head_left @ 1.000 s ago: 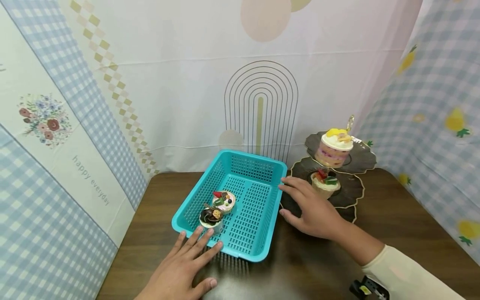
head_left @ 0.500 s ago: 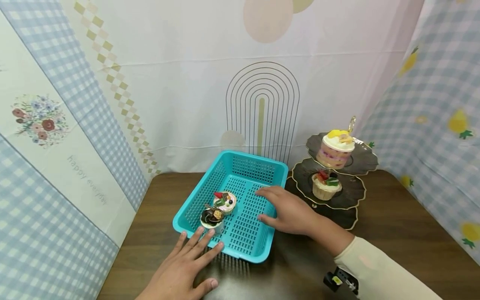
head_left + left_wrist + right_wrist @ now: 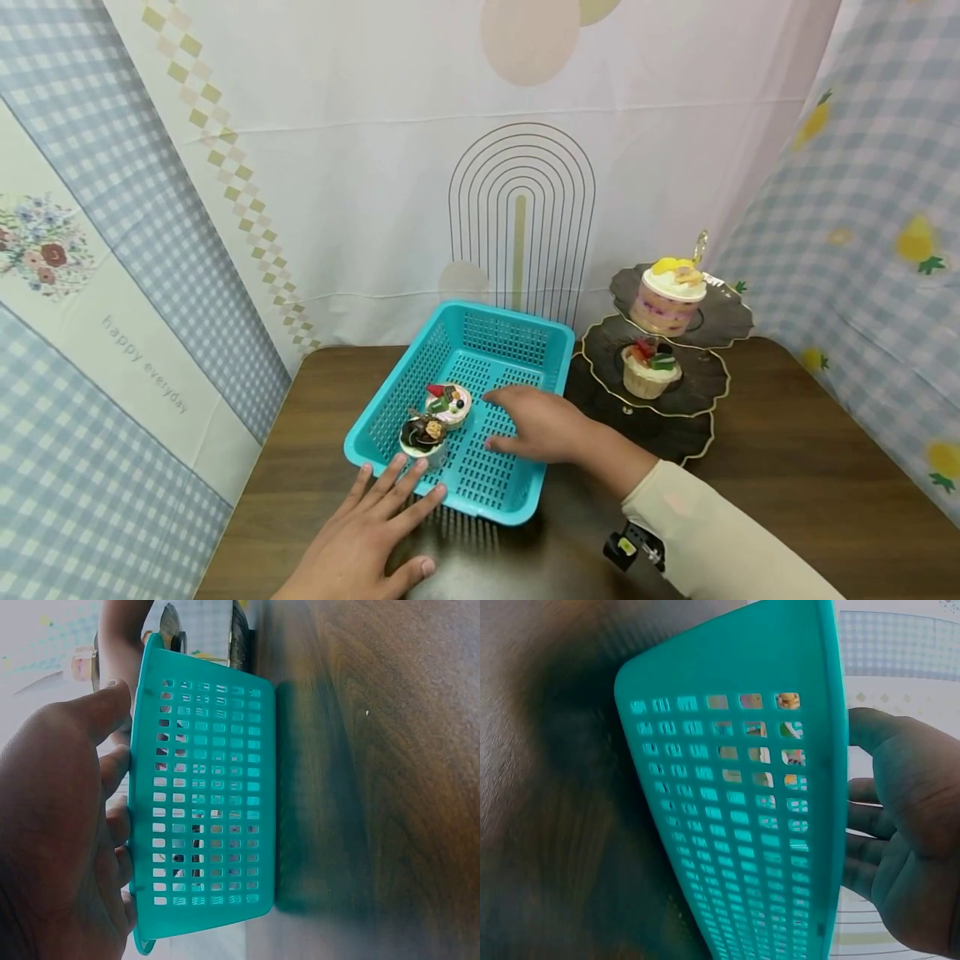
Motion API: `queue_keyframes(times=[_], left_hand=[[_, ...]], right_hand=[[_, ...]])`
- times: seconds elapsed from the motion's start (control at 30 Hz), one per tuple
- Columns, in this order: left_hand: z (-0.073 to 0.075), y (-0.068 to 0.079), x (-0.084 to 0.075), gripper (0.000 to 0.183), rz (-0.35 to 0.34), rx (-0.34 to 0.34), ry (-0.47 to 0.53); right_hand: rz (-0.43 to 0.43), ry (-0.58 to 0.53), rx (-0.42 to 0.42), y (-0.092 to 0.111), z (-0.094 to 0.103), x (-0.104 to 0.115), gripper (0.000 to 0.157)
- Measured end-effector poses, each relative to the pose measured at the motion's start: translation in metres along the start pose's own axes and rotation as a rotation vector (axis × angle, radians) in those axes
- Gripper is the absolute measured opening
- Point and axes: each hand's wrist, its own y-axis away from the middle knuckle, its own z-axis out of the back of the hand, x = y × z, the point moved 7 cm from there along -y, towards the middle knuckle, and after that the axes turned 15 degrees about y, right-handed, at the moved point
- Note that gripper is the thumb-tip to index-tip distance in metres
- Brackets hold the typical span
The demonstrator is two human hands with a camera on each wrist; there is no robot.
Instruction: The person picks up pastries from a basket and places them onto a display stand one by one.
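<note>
Rectangular slotted turquoise plastic basket (image 3: 487, 513) ahead of the left hand (image 3: 366, 527), fingers splayed on its rim! Dark, scalloped, gold-edged stand (image 3: 703, 385) with two cakes (image 3: 669, 304), right of the right hand (image 3: 546, 427), which hangs over the basket, thumb and fingers parted; inside, on that hand's left, fruit-topped cupcake (image 3: 452, 406), chocolate-topped cupcake (image 3: 422, 442).

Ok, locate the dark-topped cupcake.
In the head view, the dark-topped cupcake is inside the blue basket, near left, between the pink cupcake and left hand.
</note>
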Motion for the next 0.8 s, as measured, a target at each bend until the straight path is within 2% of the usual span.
queue_keyframes(times=[0.37,0.8], left_hand=[[-0.001,0.001,0.002,0.073,0.019,0.022,0.011],[-0.001,0.001,0.002,0.072,0.008,0.009,0.016]], right_hand=[[0.027,0.003,0.069,-0.017,-0.016,0.018,0.067],[0.012,0.015,0.158,-0.037,-0.036,0.035,0.068]])
